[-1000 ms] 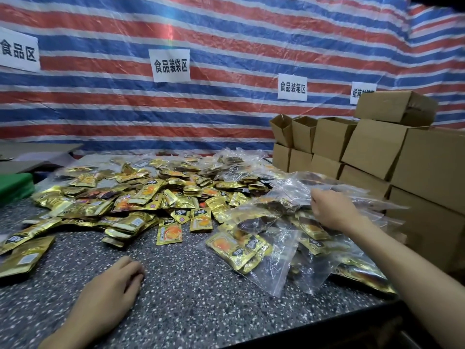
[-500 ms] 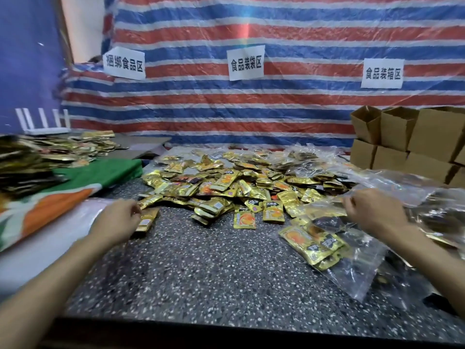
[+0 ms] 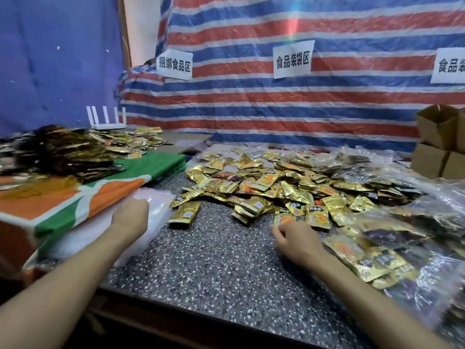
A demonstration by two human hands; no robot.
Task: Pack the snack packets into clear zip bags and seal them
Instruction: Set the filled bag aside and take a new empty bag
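Note:
A heap of gold snack packets (image 3: 264, 187) covers the middle of the speckled stone table (image 3: 214, 273). At the left edge lies a stack of empty clear zip bags (image 3: 158, 210). My left hand (image 3: 130, 215) is on that stack, fingers curled down onto the top bag. My right hand (image 3: 297, 238) hovers low just in front of an orange-printed packet (image 3: 285, 219), fingers loosely curled and holding nothing. To its right lie filled clear bags (image 3: 377, 258) with gold packets inside.
A green and orange cloth (image 3: 75, 197) on the left carries a mound of dark and gold packets (image 3: 57, 152). A white router (image 3: 105, 122) stands behind it. Open cardboard boxes (image 3: 437, 132) are stacked at the far right. A striped tarp with paper signs forms the back wall.
The view has swung left. My left hand moved from the packets' edge onto the clear bag stack. My right hand left the filled bags and came to the front of the packet heap.

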